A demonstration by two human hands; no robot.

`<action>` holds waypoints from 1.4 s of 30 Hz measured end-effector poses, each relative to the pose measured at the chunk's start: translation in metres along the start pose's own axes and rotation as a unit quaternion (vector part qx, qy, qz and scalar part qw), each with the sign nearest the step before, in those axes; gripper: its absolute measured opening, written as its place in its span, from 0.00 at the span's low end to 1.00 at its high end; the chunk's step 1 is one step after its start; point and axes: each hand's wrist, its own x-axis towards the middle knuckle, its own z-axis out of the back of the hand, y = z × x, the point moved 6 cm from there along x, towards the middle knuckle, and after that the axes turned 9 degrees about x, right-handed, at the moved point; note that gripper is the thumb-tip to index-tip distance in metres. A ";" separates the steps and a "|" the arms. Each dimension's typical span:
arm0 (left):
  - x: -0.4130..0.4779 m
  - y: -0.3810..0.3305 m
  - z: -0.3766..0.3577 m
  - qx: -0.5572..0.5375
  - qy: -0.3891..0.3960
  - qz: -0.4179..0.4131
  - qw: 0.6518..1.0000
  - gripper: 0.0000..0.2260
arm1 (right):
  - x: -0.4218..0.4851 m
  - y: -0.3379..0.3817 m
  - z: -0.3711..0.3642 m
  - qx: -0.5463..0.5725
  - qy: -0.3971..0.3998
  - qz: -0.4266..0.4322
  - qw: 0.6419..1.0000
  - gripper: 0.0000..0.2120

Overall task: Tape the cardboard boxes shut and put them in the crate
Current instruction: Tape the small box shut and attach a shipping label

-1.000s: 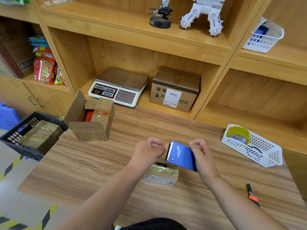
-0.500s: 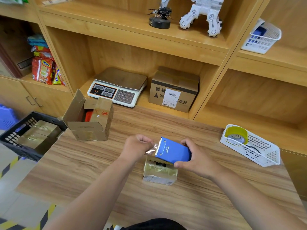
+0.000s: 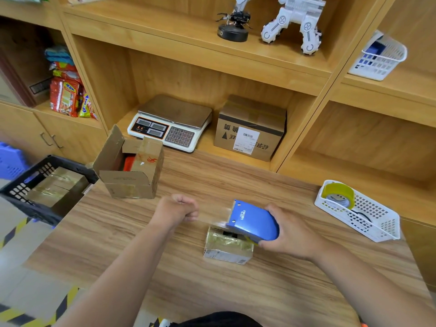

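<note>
Box [image 3: 227, 246], glossy-wrapped, lies under blue dispenser [image 3: 253, 220] held in right grip [image 3: 292, 232]; left grip [image 3: 175, 212] pinches tape strip [image 3: 210, 219].

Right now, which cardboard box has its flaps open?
The larger box at the table's left rear, beside the black crate: its flaps stand up. The small box under the blue dispenser and the shelf box show no raised flaps.

Wooden table [image 3: 236, 291] bearing taped box [image 3: 227, 247], open box [image 3: 132, 182], white basket [image 3: 377, 220].
</note>
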 end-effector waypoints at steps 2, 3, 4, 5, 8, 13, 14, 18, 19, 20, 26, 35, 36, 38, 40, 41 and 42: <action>0.004 0.007 0.018 0.006 -0.015 0.008 1.000 0.04 | -0.006 -0.014 0.004 -0.014 0.002 -0.018 1.000 0.25; 0.005 0.012 0.021 0.010 -0.010 0.014 1.000 0.05 | -0.009 -0.019 0.004 -0.018 0.008 -0.024 1.000 0.25; 0.005 0.017 0.021 0.014 -0.003 0.020 1.000 0.05 | -0.011 -0.023 0.003 -0.023 0.015 -0.027 0.999 0.24; 0.006 0.021 0.018 0.018 -0.001 0.026 1.000 0.04 | -0.011 -0.024 0.001 -0.029 0.021 -0.026 0.999 0.24; 0.010 0.032 0.012 0.021 -0.010 0.036 0.999 0.02 | -0.006 -0.024 -0.002 -0.046 0.026 -0.017 0.998 0.22; 0.014 0.048 0.006 0.006 -0.018 0.050 0.999 0.03 | 0.003 -0.026 -0.006 -0.100 0.041 -0.006 0.994 0.21; 0.015 0.051 0.005 0.004 -0.020 0.054 0.998 0.04 | 0.005 -0.027 -0.008 -0.110 0.044 -0.008 0.993 0.21; 0.019 0.061 0.002 -0.002 -0.033 0.067 0.997 0.03 | 0.010 -0.030 -0.013 -0.136 0.058 -0.012 0.989 0.21; 0.020 0.063 0.000 -0.004 -0.035 0.069 0.997 0.02 | 0.010 -0.031 -0.014 -0.138 0.060 -0.013 0.988 0.21; 0.021 0.064 -0.001 -0.007 -0.035 0.069 0.997 0.01 | 0.010 -0.031 -0.014 -0.138 0.062 -0.015 0.988 0.21; 0.027 0.067 -0.010 0.010 -0.039 0.066 0.997 0.02 | 0.010 -0.033 -0.008 -0.154 0.072 -0.023 0.985 0.20; 0.028 0.070 -0.011 0.011 -0.057 0.062 0.996 0.07 | 0.015 -0.036 -0.014 -0.173 0.092 -0.029 0.980 0.19; 0.028 0.070 -0.011 0.010 -0.058 0.064 0.996 0.07 | 0.015 -0.036 -0.016 -0.174 0.095 -0.030 0.980 0.19; 0.029 0.071 -0.011 0.005 -0.059 0.063 0.996 0.07 | 0.017 -0.036 -0.019 -0.175 0.103 -0.034 0.979 0.19; 0.029 0.073 -0.011 0.003 -0.060 0.065 0.996 0.07 | 0.019 -0.035 -0.022 -0.181 0.111 -0.034 0.977 0.19; 0.030 0.075 -0.011 0.002 -0.062 0.067 0.996 0.07 | 0.020 -0.035 -0.023 -0.185 0.114 -0.032 0.976 0.19; 0.031 0.077 -0.011 0.002 -0.063 0.069 0.996 0.07 | 0.021 -0.034 -0.025 -0.188 0.117 -0.031 0.975 0.18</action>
